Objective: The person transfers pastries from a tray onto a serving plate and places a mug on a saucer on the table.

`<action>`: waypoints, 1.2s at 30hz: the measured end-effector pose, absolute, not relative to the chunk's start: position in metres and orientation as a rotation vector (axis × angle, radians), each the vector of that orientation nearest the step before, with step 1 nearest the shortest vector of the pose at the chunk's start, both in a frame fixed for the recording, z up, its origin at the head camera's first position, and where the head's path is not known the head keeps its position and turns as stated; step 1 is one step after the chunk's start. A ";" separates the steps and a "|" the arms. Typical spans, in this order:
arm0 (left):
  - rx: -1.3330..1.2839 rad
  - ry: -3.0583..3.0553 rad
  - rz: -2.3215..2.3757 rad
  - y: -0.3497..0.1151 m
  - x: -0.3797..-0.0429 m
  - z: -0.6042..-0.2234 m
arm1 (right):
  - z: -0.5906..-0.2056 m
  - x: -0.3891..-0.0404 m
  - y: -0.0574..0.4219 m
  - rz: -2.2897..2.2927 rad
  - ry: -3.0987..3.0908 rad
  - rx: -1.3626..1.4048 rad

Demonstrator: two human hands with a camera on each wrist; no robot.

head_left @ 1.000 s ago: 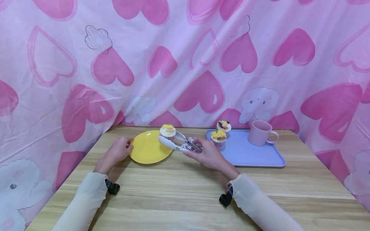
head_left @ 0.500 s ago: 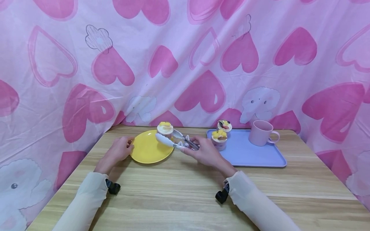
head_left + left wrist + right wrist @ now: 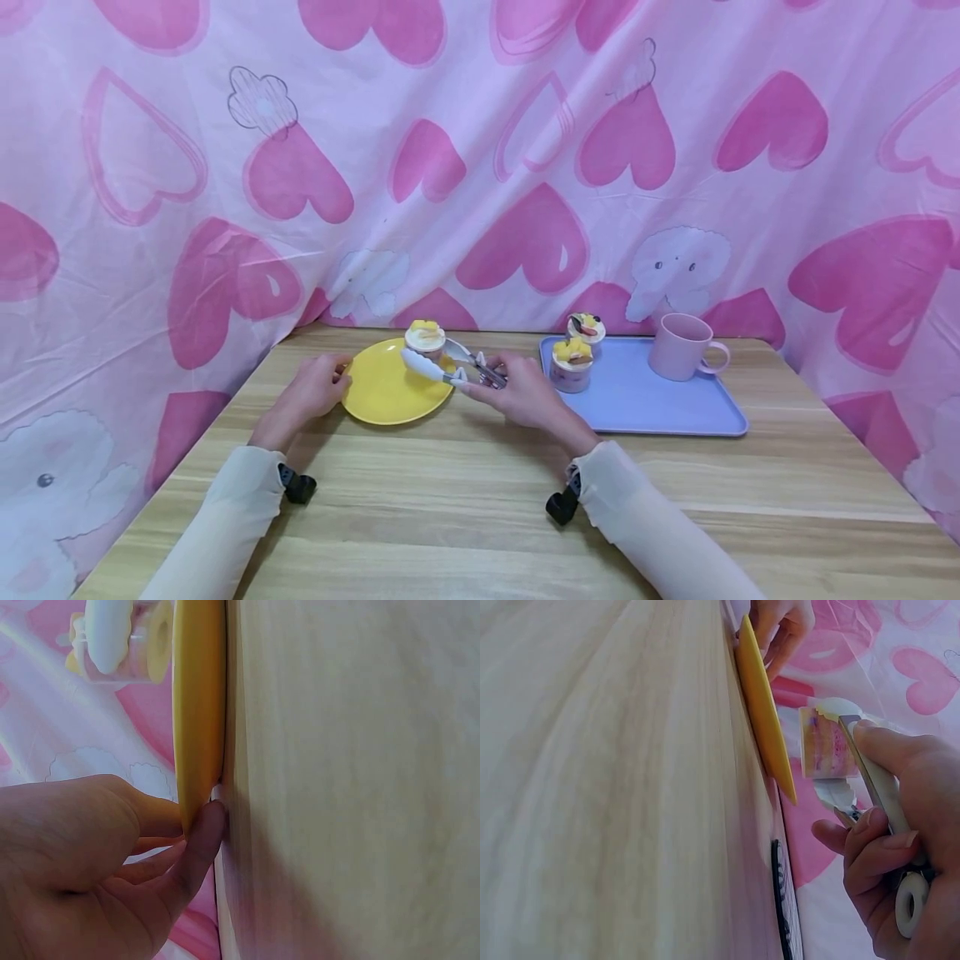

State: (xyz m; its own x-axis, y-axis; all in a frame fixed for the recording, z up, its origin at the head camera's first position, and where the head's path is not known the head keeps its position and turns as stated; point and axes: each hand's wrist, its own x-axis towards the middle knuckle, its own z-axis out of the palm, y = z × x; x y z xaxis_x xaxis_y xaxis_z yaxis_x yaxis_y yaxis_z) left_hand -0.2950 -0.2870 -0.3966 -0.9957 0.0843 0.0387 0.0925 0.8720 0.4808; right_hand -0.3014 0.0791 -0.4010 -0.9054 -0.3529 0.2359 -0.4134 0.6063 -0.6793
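My left hand pinches the left rim of a round yellow plate, thumb and fingers on either side of its edge in the left wrist view. In my right hand is a pair of tongs with white tips. Between those tips sits a small clear dessert cup with cream and yellow fruit on top. The cup hangs upright over the right part of the plate, and the right wrist view shows a gap beneath it. Its pink and cream layers show through the side.
To the right, a blue tray bears two more dessert cups, a nearer one and a farther one. A pink mug stands at its back right. A dark-edged flat item lies near the plate. A heart-patterned curtain hangs behind the table.
The right hand has moved left with the tongs and the dessert cup, bringing the cup farther over the yellow plate. The left hand has stayed at the plate's rim.
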 end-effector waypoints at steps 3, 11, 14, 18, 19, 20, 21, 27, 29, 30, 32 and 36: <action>-0.146 -3.021 -0.774 -0.286 -0.295 -0.397 | -0.402 -0.303 0.075 1.180 -2.756 0.660; -0.119 -3.030 -0.798 -0.288 -0.296 -0.397 | -0.403 -0.307 0.064 1.209 -2.809 0.661; -0.129 -3.024 -0.790 -0.288 -0.296 -0.397 | -0.404 -0.308 0.061 1.201 -2.808 0.664; -0.145 -3.016 -0.775 -0.289 -0.298 -0.397 | -0.407 -0.311 0.057 1.203 -2.799 0.660; -0.140 -3.017 -0.776 -0.288 -0.298 -0.398 | -0.408 -0.312 0.056 1.205 -2.799 0.653; -0.142 -3.017 -0.775 -0.288 -0.298 -0.398 | -0.408 -0.312 0.055 1.211 -2.798 0.647; -0.144 -3.018 -0.776 -0.289 -0.299 -0.398 | -0.409 -0.313 0.054 1.215 -2.799 0.640; -0.163 -3.005 -0.765 -0.290 -0.299 -0.401 | -0.413 -0.317 0.046 1.234 -2.791 0.611; -0.166 -3.003 -0.760 -0.290 -0.299 -0.400 | -0.414 -0.317 0.045 1.243 -2.788 0.603; -0.165 -3.003 -0.759 -0.290 -0.299 -0.400 | -0.415 -0.318 0.044 1.248 -2.788 0.599; -0.159 -3.004 -0.763 -0.290 -0.299 -0.400 | -0.416 -0.319 0.042 1.255 -2.787 0.597; -0.164 -3.003 -0.766 -0.289 -0.299 -0.399 | -0.418 -0.319 0.041 1.271 -2.784 0.597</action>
State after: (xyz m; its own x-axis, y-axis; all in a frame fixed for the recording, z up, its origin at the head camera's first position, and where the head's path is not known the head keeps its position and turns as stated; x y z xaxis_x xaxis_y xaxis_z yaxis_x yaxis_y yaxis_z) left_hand -0.2987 -0.2891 -0.3994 -0.9937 0.0926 0.0629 0.1114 0.8728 0.4753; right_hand -0.3193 0.0408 -0.4175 -0.9263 -0.3325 0.1772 -0.3517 0.5941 -0.7234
